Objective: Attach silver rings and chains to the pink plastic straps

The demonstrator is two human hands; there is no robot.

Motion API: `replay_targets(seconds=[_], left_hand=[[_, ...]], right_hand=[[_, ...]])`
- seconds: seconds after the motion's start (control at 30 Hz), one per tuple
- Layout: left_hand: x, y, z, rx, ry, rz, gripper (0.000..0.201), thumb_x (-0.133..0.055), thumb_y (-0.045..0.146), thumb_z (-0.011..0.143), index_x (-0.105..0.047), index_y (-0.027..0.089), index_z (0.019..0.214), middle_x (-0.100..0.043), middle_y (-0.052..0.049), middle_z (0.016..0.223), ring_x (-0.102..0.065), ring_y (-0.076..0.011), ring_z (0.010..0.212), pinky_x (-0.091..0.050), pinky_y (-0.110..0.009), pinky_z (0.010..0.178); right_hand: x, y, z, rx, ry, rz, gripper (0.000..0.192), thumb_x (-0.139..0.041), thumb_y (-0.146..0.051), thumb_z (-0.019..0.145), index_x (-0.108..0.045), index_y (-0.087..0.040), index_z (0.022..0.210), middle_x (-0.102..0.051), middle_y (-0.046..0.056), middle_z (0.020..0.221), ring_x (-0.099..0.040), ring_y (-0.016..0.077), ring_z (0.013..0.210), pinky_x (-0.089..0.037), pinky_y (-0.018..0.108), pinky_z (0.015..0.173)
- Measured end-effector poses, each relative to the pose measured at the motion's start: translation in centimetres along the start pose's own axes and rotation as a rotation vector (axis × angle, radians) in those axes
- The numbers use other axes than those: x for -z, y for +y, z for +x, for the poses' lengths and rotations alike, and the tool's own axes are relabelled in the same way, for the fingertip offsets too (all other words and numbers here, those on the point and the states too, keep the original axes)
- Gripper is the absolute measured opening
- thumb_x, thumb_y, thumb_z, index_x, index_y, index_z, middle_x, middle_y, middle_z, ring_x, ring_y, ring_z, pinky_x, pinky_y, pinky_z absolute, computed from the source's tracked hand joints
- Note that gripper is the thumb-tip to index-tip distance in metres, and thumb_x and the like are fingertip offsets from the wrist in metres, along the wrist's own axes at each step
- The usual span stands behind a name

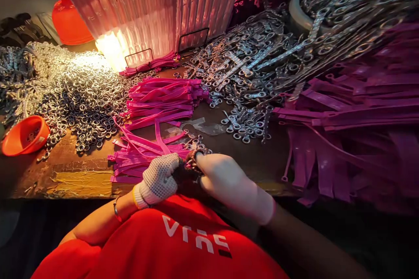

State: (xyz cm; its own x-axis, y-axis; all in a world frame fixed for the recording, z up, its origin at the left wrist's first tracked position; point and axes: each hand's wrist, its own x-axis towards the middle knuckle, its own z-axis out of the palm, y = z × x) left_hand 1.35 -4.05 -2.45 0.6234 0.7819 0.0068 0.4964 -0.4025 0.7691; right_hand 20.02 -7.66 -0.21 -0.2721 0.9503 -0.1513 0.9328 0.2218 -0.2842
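We see both gloved hands meeting at the near edge of the tabletop (81, 174). The left hand (159, 178) curls narrow against a small dark piece (188, 170), and the right hand (229, 181) pinches what looks like a metal ring (190, 155) on it, though the glare blurs it. Pink straps (144, 150) lie just beyond them, loose metal rings (81, 96) farther left.

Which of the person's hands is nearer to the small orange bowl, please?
Left. The left hand lies to the right of the orange bowl, at the table edge; the right hand is farther right, beyond it.
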Motion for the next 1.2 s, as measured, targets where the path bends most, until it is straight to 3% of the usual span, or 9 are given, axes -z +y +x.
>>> replay_targets(seconds=[0.1,0.27,0.43,0.53,0.6,0.77,0.9,1.07,1.2], left_hand=[[0.3,-0.1,-0.3,-0.061,0.005,0.100,0.007,-0.059,0.018,0.082,-0.056,0.020,0.076,-0.064,-0.005,0.076,-0.057,-0.0196,0.068,-0.038,-0.030,0.061],[1.2,0.5,0.0,-0.156,-0.065,0.180,0.016,-0.062,0.011,0.069,-0.049,0.021,0.069,-0.057,-0.003,0.068,-0.048,-0.0174,0.060,-0.029,-0.030,0.057],[7.2,1.3,0.2,-0.156,0.006,0.398,0.009,-0.058,0.026,0.086,-0.064,0.019,0.086,-0.066,-0.007,0.079,-0.056,-0.0190,0.065,-0.035,-0.029,0.059],[11.2,0.1,-0.9,-0.070,0.137,0.452,0.021,-0.055,0.035,0.094,-0.068,0.018,0.098,-0.070,-0.009,0.090,-0.065,-0.0211,0.080,-0.045,-0.029,0.071],[12.2,-1.6,-2.0,-0.023,0.130,0.496,0.024,-0.057,0.035,0.094,-0.068,0.017,0.105,-0.072,-0.010,0.097,-0.067,-0.0230,0.089,-0.049,-0.031,0.079],[9.1,-5.8,-3.6,0.047,0.014,0.641,0.041,-0.059,0.019,0.089,-0.060,0.015,0.129,-0.063,-0.016,0.133,-0.067,-0.0277,0.109,-0.054,-0.038,0.090],[6.6,-6.6,-3.0,0.086,-0.085,0.684,0.035,-0.047,0.011,0.091,-0.064,0.016,0.121,-0.068,-0.014,0.119,-0.070,-0.0237,0.091,-0.055,-0.034,0.076],[5.6,-4.4,-0.7,0.104,-0.079,0.652,0.028,-0.043,0.016,0.094,-0.068,0.016,0.106,-0.069,-0.013,0.098,-0.068,-0.0227,0.076,-0.052,-0.034,0.068],[6.4,-0.1,1.4,-0.145,-0.010,0.125,0.036,-0.056,0.016,0.087,-0.065,0.020,0.121,-0.067,-0.013,0.121,-0.065,-0.0265,0.112,-0.054,-0.039,0.091]], right_hand=[[0.1,-0.7,0.4,0.045,-0.015,-0.102,0.014,-0.052,-0.015,0.075,-0.064,-0.015,0.082,-0.070,0.011,0.069,-0.058,0.0212,0.059,-0.020,0.034,0.056],[0.3,-1.2,0.1,0.171,0.010,-0.230,0.012,-0.055,-0.022,0.077,-0.065,-0.015,0.077,-0.067,0.013,0.063,-0.055,0.0209,0.055,-0.014,0.035,0.056],[2.0,-0.1,1.8,0.213,0.132,-0.225,0.016,-0.055,-0.025,0.081,-0.067,-0.014,0.084,-0.068,0.010,0.066,-0.053,0.0188,0.056,-0.016,0.034,0.057],[2.7,-0.1,3.5,0.203,0.206,-0.211,0.016,-0.055,-0.027,0.086,-0.066,-0.015,0.085,-0.069,0.009,0.071,-0.055,0.0189,0.062,-0.021,0.032,0.060],[2.4,-0.7,4.5,0.231,0.167,-0.218,0.010,-0.060,-0.023,0.083,-0.066,-0.015,0.082,-0.070,0.010,0.075,-0.058,0.0202,0.069,-0.024,0.032,0.063],[-0.1,-2.9,6.8,0.263,-0.110,-0.299,0.017,-0.064,-0.013,0.079,-0.073,-0.013,0.092,-0.073,0.016,0.094,-0.064,0.0257,0.086,-0.029,0.035,0.069],[-1.1,-3.2,7.2,0.292,-0.063,-0.329,0.021,-0.056,-0.006,0.084,-0.075,-0.011,0.092,-0.071,0.018,0.096,-0.062,0.0262,0.088,-0.030,0.036,0.068],[0.4,-0.4,4.8,0.258,0.054,-0.337,0.022,-0.057,-0.001,0.079,-0.073,-0.013,0.086,-0.070,0.014,0.096,-0.058,0.0244,0.086,-0.033,0.035,0.070],[1.5,3.2,3.2,0.170,0.054,-0.351,0.016,-0.064,-0.009,0.077,-0.073,-0.015,0.089,-0.070,0.015,0.105,-0.059,0.0286,0.095,-0.040,0.038,0.079]])
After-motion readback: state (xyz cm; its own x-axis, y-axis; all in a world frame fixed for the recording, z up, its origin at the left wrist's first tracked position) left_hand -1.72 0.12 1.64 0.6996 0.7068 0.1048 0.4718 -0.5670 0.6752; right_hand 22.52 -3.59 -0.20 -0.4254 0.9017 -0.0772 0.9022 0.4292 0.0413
